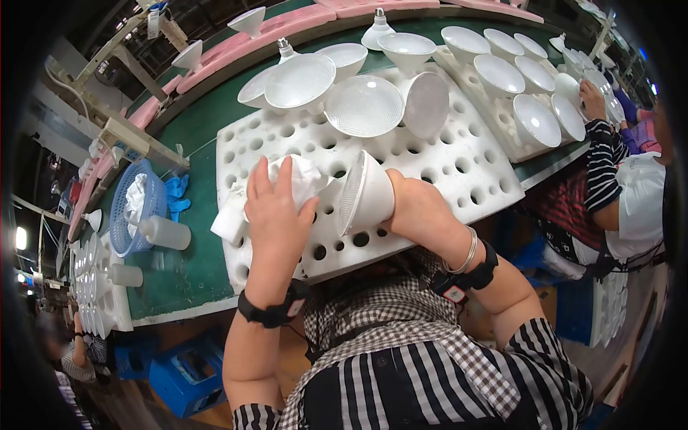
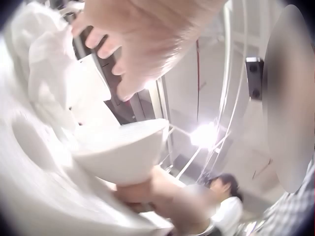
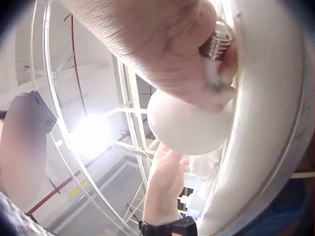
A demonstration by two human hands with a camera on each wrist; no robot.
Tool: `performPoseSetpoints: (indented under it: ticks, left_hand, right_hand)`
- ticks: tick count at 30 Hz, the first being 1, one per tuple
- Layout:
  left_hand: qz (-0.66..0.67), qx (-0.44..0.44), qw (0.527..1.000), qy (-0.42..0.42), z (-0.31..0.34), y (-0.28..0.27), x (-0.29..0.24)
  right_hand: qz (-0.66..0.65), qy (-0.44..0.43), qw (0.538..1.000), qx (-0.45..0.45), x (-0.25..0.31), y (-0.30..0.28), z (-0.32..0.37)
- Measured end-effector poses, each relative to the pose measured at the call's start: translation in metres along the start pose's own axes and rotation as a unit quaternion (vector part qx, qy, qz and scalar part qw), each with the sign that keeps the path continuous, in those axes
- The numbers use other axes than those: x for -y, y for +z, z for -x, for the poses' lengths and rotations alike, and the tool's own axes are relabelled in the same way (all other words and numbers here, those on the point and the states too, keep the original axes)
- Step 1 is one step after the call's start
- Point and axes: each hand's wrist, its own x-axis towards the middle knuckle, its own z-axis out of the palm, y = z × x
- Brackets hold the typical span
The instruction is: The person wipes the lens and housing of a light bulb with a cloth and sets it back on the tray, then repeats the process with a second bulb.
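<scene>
In the head view a white cone-shaped lamp (image 1: 369, 193) lies tilted over the perforated foam board, its ribbed face turned left. My right hand (image 1: 426, 215) grips it from behind; the right wrist view shows the fingers of the right hand (image 3: 197, 64) curled round its screw base (image 3: 216, 46). My left hand (image 1: 279, 215), fingers spread, is left of the lamp, over a crumpled white cloth (image 1: 297, 179); whether it touches the cloth I cannot tell. In the left wrist view the left hand (image 2: 142, 39) is apart from the lamp (image 2: 123, 152). A small white block (image 1: 229, 223) lies near its fingers.
Several lamps (image 1: 364, 106) stand at the back of the foam board (image 1: 459, 179). A second board (image 1: 466, 93) with lamps is at right, beside another person (image 1: 631, 186). At left are a blue basket (image 1: 129, 244), a bottle (image 1: 166, 233) and a blue glove (image 1: 177, 197).
</scene>
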Motion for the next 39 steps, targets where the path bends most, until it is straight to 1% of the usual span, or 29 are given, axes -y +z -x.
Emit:
performPoseSetpoints:
  ticks: [1,2,3,4,5,6,7,8,10,11,12,13,15,16,17,19,20,21,23,25,27,28,29,31,32,34,35,37,39]
  left_hand:
    - [-0.002,-0.004,1.0,-0.002,-0.001,0.001,0.002]
    - [0.046,0.089,0.995,-0.014,-0.003,0.001,0.006]
    - [0.094,0.182,0.979,-0.023,-0.005,0.002,0.01]
    - [0.105,0.119,0.987,0.013,-0.003,0.009,0.017]
    - [0.106,0.12,0.987,0.015,-0.007,0.004,0.014]
    - [0.175,0.03,0.984,0.028,-0.014,-0.008,0.007]
    - [0.242,-0.059,0.968,0.04,-0.023,-0.022,0.0]
    - [0.305,-0.065,0.948,0.059,-0.032,-0.035,-0.012]
    - [0.345,-0.04,0.925,0.151,-0.046,-0.045,-0.043]
    - [0.409,0.019,0.901,0.144,-0.044,-0.037,-0.058]
    - [0.373,0.029,0.911,0.175,-0.043,-0.029,-0.064]
    - [0.337,0.041,0.917,0.208,-0.042,-0.023,-0.066]
    - [0.334,0.027,0.916,0.223,-0.037,-0.018,-0.06]
    - [0.331,0.009,0.913,0.238,-0.034,-0.017,-0.058]
    - [0.335,0.012,0.911,0.241,-0.027,-0.019,-0.055]
    - [0.301,0.018,0.922,0.243,-0.004,-0.029,-0.049]
    - [0.29,0.007,0.928,0.235,0.009,-0.03,-0.048]
    - [0.292,0.008,0.926,0.238,0.021,-0.03,-0.045]
    - [0.287,0.0,0.934,0.212,0.044,-0.029,-0.036]
    - [0.292,0.009,0.934,0.204,0.062,-0.025,-0.025]
    - [0.26,0.05,0.951,0.159,0.074,-0.022,-0.012]
    - [0.265,0.062,0.953,0.134,0.076,-0.023,-0.006]
    - [0.265,0.062,0.953,0.134,0.076,-0.025,0.0]
    - [0.253,-0.01,0.967,0.006,0.074,-0.024,0.01]
    - [0.253,-0.011,0.967,0.006,0.068,-0.028,0.009]
    - [0.297,-0.106,0.947,-0.056,0.049,-0.039,0.006]
    - [0.298,-0.108,0.947,-0.056,0.045,-0.039,0.003]
    - [0.408,-0.065,0.91,0.026,0.04,-0.037,-0.014]
    - [0.316,0.027,0.938,0.136,0.032,-0.044,-0.048]
  right_hand:
    - [0.001,-0.004,1.0,-0.001,0.001,0.0,0.0]
    - [0.008,-0.001,1.0,-0.001,0.002,0.0,0.002]
    - [0.015,0.005,1.0,-0.002,0.002,0.0,0.003]
    - [0.015,0.006,1.0,-0.003,0.003,0.0,0.003]
    - [0.015,0.008,1.0,-0.003,0.004,0.0,0.003]
    - [0.014,0.011,1.0,-0.004,0.005,0.001,0.003]
    - [0.013,0.015,1.0,-0.004,0.004,0.003,0.004]
    - [0.008,0.017,1.0,-0.015,0.002,0.006,0.004]
    - [0.004,0.014,1.0,-0.018,0.001,0.01,0.005]
    - [-0.001,-0.02,0.999,-0.025,-0.002,0.01,0.008]
    - [-0.007,-0.054,0.998,-0.033,-0.004,0.01,0.009]
    - [-0.008,-0.055,0.998,-0.03,-0.005,0.012,0.007]
    - [-0.047,-0.031,0.998,-0.029,-0.004,0.011,0.002]
    - [-0.09,-0.022,0.996,-0.005,-0.002,0.003,0.004]
    - [-0.09,-0.017,0.996,-0.008,-0.011,0.007,0.002]
    - [-0.04,-0.14,0.987,-0.065,-0.032,0.018,-0.005]
    - [-0.06,-0.075,0.995,-0.041,-0.018,0.011,-0.007]
    - [-0.06,-0.073,0.995,-0.043,-0.015,0.008,-0.008]
    - [0.01,-0.031,0.999,0.033,-0.012,0.005,-0.01]
    - [-0.007,-0.02,0.999,0.04,-0.005,-0.002,-0.01]
    - [-0.012,0.05,0.997,0.065,-0.002,-0.004,-0.011]
    - [-0.012,0.05,0.997,0.064,-0.001,-0.004,-0.009]
    - [-0.011,0.035,0.998,0.052,-0.001,-0.004,-0.007]
    - [-0.01,0.021,0.999,0.039,0.002,-0.004,-0.004]
    - [-0.002,0.032,0.998,0.048,0.006,-0.006,-0.004]
    - [0.009,0.041,0.998,0.054,0.007,-0.006,-0.005]
    - [0.013,0.046,0.997,0.054,0.004,-0.003,-0.005]
    - [0.018,0.048,0.997,0.056,-0.005,0.004,-0.006]
    - [0.011,-0.053,0.996,0.073,-0.012,0.006,-0.008]
